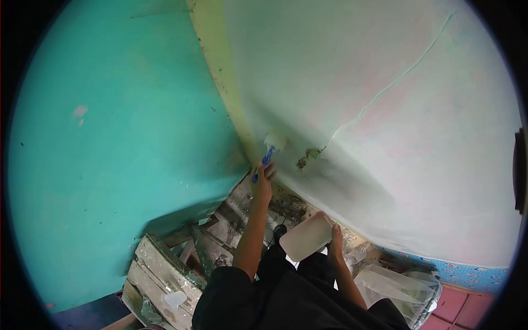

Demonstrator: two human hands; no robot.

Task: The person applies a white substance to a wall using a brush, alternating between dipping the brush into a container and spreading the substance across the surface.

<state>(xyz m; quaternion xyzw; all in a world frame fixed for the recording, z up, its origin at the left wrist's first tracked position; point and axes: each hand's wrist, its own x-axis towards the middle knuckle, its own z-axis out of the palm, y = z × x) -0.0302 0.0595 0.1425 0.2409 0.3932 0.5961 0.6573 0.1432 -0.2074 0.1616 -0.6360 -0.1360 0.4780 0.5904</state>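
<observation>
My left hand [264, 179] is closed around the blue handle of a paintbrush [268, 157]. The brush's pale head is at the whitish wall [379, 126], close to the corner. Lower and to the right, my right hand [336, 242] grips the edge of a shallow, pale plastic container [308, 237], held in front of my legs. What is inside the container is hard to make out. To the right of the brush, a hole with broken plaster [309, 157] opens in the wall, and a long crack runs up from it.
A turquoise wall [121, 126] meets the whitish one at a yellow-green strip [217, 77]. A worn wooden stand [157, 264] with a white scrap on it is at lower left. Clear plastic sheeting [399, 291] lies at lower right, beside pink tiles [467, 308].
</observation>
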